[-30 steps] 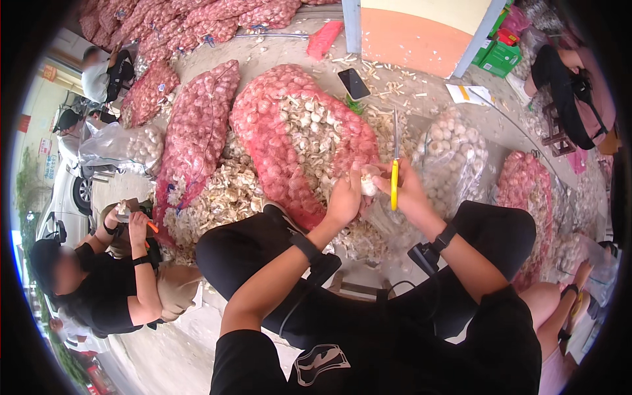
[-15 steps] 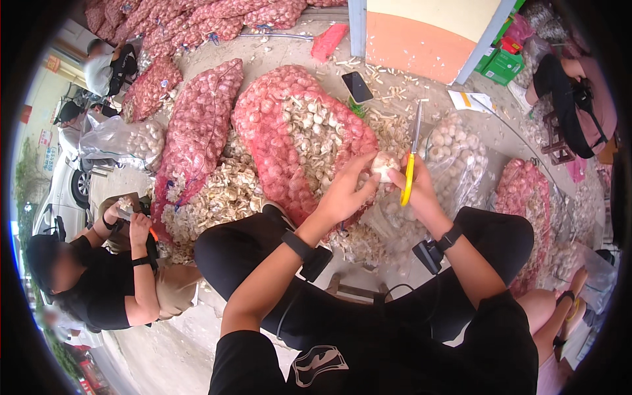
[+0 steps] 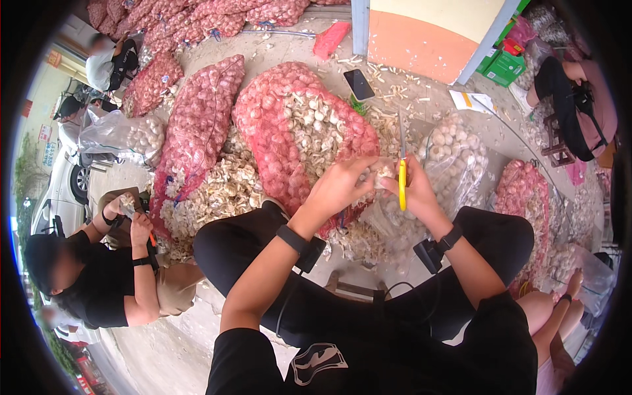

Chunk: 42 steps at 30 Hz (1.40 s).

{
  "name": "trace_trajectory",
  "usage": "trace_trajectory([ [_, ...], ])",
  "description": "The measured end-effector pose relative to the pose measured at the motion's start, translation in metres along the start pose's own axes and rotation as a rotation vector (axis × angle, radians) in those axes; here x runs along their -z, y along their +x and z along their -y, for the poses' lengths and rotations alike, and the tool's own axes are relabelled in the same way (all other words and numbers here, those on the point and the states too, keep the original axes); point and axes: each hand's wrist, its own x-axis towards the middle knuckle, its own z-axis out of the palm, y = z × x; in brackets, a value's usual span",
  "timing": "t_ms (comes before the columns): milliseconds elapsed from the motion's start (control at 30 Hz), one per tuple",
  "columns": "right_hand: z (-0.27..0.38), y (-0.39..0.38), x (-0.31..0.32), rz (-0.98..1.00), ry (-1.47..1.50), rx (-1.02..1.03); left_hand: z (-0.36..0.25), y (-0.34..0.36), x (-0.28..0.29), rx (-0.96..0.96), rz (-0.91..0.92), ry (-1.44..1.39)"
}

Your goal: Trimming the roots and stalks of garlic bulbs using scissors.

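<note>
My left hand (image 3: pixel 342 189) is closed around a pale garlic bulb (image 3: pixel 381 172), its fingers curled against the bulb's left side. Yellow-handled scissors (image 3: pixel 403 187) rest in my right hand (image 3: pixel 419 191), blades pointing away from me. The right fingertips also reach the bulb, so both hands meet at it. Just beyond my left hand lies an opened red mesh sack (image 3: pixel 263 125) with loose garlic (image 3: pixel 315 118) showing in its mouth. A clear plastic bag of trimmed bulbs (image 3: pixel 454 148) sits beside my right hand.
Cut stems and skins form a heap (image 3: pixel 220 197) left of the sack. A phone (image 3: pixel 358 85) lies on the floor beyond. Another full mesh sack (image 3: pixel 201 112) stands further left. A co-worker (image 3: pixel 99 276) sits at my left, and others sit around. A wall corner (image 3: pixel 421 39) rises ahead.
The scissors have turned so that the blades point more straight ahead and the handles shifted slightly left. My left hand and the garlic bulb have moved a little, with the fingers closing more around it.
</note>
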Motion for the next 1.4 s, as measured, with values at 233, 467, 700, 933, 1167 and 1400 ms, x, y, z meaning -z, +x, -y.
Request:
trace_trajectory([
  [233,-0.006,0.001,0.002,0.016,-0.023,-0.002,0.008,-0.003,-0.012,0.036,-0.023,0.117],
  [467,-0.017,0.004,0.009,-0.026,-0.155,0.008,0.008,-0.002,-0.018,0.088,-0.039,0.146],
  [700,0.001,0.001,0.002,-0.007,0.017,-0.092,0.007,0.004,-0.015,0.261,-0.137,-0.148],
  [933,0.004,0.001,0.015,0.123,-0.12,-0.067,0.03,0.007,-0.011,0.36,0.205,0.144],
  [1167,0.013,0.004,0.012,0.094,-0.075,-0.089,0.054,0.001,-0.027,0.156,0.024,-0.375],
  [1400,0.006,0.003,0.015,-0.024,-0.53,0.151,0.012,-0.003,-0.029,0.719,0.273,-1.2],
])
